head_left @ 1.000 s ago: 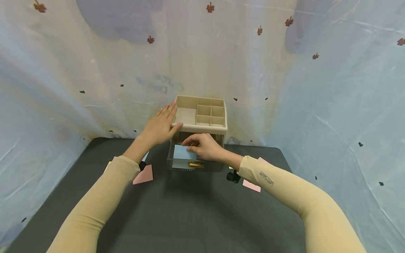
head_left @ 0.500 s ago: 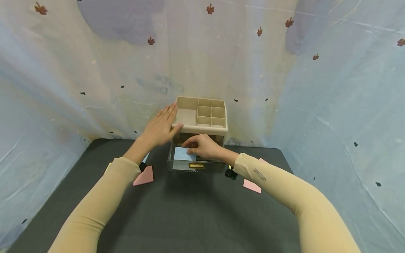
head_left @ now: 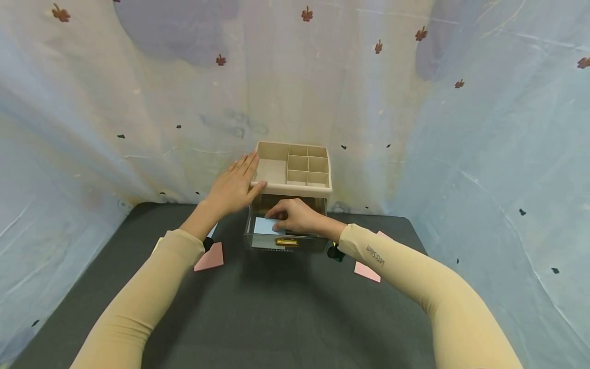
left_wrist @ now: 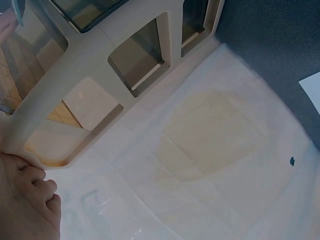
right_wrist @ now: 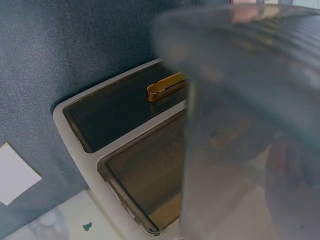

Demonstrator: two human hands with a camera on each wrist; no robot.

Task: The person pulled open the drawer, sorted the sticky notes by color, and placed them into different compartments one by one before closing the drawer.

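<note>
A cream desk organizer (head_left: 297, 189) with an open-topped, divided upper tray stands at the back of the dark table. My left hand (head_left: 232, 185) rests on the organizer's left side and rim, fingers extended; in the left wrist view its curved fingertips show beside the windowed side wall. A smoky clear drawer (head_left: 306, 244) with a gold handle (head_left: 287, 242) is pulled out below the tray. Inside it, my right hand (head_left: 298, 215) pinches a light blue paper square (head_left: 264, 225) at its right edge. Some of those fingertips are hidden. The drawer's blurred front covers much of the right wrist view.
Pink paper pieces lie left (head_left: 209, 257) and right (head_left: 367, 271) of the organizer. More paper, partly hidden by the arms, shows at both sides. Another closed drawer (right_wrist: 120, 107) sits in the organizer. A patterned curtain (head_left: 295, 92) hangs close behind.
My right hand and the light blue paper square have sunk slightly lower into the drawer, and the right forearm has shifted a little left. My left hand stays put.
</note>
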